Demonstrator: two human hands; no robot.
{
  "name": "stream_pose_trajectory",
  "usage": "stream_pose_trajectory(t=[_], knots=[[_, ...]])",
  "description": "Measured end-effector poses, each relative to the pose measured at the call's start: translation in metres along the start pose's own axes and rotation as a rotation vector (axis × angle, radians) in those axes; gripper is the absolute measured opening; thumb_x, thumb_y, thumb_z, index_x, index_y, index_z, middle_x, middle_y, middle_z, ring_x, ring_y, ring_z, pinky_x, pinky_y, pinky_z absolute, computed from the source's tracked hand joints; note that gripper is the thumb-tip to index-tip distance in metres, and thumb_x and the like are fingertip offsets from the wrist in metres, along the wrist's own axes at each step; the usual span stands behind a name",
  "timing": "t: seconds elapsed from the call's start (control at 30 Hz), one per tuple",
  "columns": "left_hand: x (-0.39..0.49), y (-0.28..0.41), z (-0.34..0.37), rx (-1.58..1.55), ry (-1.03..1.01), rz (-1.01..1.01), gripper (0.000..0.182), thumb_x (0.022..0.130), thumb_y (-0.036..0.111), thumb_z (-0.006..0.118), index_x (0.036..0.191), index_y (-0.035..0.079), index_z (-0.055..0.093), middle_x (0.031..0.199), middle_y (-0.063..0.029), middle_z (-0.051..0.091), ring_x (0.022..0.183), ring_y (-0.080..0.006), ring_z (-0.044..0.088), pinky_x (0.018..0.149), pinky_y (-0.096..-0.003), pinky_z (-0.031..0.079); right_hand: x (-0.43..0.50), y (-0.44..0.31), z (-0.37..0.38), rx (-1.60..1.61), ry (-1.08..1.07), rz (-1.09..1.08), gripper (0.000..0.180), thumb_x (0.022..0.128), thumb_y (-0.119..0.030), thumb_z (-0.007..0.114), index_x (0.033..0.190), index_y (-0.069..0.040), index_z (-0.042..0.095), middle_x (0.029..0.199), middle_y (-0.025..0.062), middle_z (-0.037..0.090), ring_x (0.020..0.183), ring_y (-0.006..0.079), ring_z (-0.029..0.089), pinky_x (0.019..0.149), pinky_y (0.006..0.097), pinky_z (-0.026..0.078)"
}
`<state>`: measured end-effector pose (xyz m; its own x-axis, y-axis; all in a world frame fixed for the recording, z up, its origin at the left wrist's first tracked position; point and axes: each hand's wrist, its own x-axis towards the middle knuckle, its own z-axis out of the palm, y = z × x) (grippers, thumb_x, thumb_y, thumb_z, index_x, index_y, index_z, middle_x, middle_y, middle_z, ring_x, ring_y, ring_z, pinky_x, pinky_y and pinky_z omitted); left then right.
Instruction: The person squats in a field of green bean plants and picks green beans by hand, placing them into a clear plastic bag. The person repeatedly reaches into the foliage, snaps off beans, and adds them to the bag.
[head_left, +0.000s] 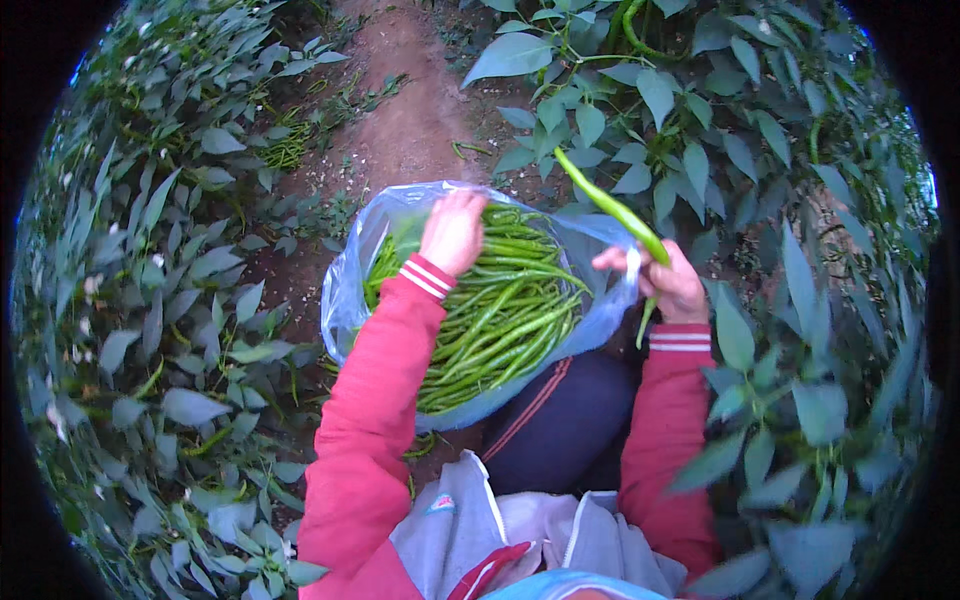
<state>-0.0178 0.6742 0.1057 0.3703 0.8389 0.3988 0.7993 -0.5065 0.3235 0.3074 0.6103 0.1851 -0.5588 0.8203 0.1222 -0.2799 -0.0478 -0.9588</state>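
A clear bluish plastic bag (341, 300), its mouth spread wide, holds many long green chili peppers (502, 300). My left hand (455, 231) reaches over the far part of the bag's mouth, above the peppers; its fingers are blurred, and whether they hold any pepper is unclear. On the right, my right hand (670, 281) grips a long green chili pepper (611, 206), whose tip points up and to the left. A whitish edge of the bag lies at the fingers of this hand, and a thin green pepper end hangs below them.
Leafy pepper plants (652, 97) crowd the right side, and more plants (202, 262) stand on the left. Between them runs a bare dirt path (401, 97). Loose green peppers (289, 142) lie at the left plants' edge, and a few (471, 148) beyond the bag.
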Motion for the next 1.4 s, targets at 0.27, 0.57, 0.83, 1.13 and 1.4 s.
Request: stream_pose_trajectory(t=[0.27, 0.57, 0.83, 1.13, 1.4], knots=[[0.021, -0.02, -0.01, 0.094, -0.333, -0.207, 0.024, 0.088, 0.027, 0.072, 0.097, 0.004, 0.072, 0.087, -0.02, 0.07, 0.079, -0.0404, 0.068, 0.07, -0.0487, 0.054, 0.007, -0.023, -0.029, 0.109, -0.226, 0.11, 0.04, 0.091, -0.015, 0.059, 0.125, 0.005, 0.068, 0.138, 0.0294, 0.057, 0.104, 0.0209, 0.064, 0.086, 0.03, 0.051], [-0.003, 0.085, -0.103, 0.05, -0.293, -0.436, 0.018, 0.098, 0.019, 0.06, 0.106, 0.005, 0.053, 0.066, -0.0203, 0.062, 0.06, -0.0409, 0.064, 0.054, -0.0512, 0.048, -0.002, -0.025, -0.027, 0.202, -0.176, 0.055, 0.06, 0.098, -0.039, 0.06, 0.139, 0.005, 0.056, 0.15, 0.0264, 0.047, 0.133, 0.0315, 0.054, 0.108, 0.0414, 0.042], [-0.063, 0.108, -0.01, 0.143, -0.462, -0.416, 0.037, 0.08, 0.022, 0.078, 0.104, 0.004, 0.057, 0.094, -0.0163, 0.063, 0.09, -0.035, 0.066, 0.071, -0.0451, 0.055, -0.007, -0.017, -0.036, 0.256, -0.17, 0.173, 0.076, 0.099, -0.044, 0.059, 0.15, 0.009, 0.038, 0.15, 0.0257, 0.047, 0.136, 0.0328, 0.052, 0.117, 0.047, 0.033], [-0.07, 0.099, 0.002, 0.0, -0.725, -0.279, 0.057, 0.072, -0.002, 0.065, 0.128, 0.011, 0.058, 0.106, -0.015, 0.057, 0.102, -0.0342, 0.062, 0.079, -0.0446, 0.056, -0.013, -0.008, -0.037, 0.233, -0.16, 0.08, 0.072, 0.102, -0.041, 0.055, 0.152, 0.007, 0.035, 0.146, 0.023, 0.053, 0.134, 0.03, 0.054, 0.117, 0.0455, 0.032], [-0.055, 0.108, -0.002, 0.195, -0.583, -0.294, 0.034, 0.076, 0.001, 0.063, 0.108, 0.011, 0.062, 0.096, -0.0113, 0.062, 0.092, -0.0316, 0.066, 0.072, -0.0438, 0.057, -0.018, -0.001, -0.037, 0.26, -0.108, 0.069, 0.068, 0.102, -0.043, 0.055, 0.148, 0.006, 0.044, 0.147, 0.0241, 0.052, 0.135, 0.0319, 0.052, 0.117, 0.046, 0.031]])
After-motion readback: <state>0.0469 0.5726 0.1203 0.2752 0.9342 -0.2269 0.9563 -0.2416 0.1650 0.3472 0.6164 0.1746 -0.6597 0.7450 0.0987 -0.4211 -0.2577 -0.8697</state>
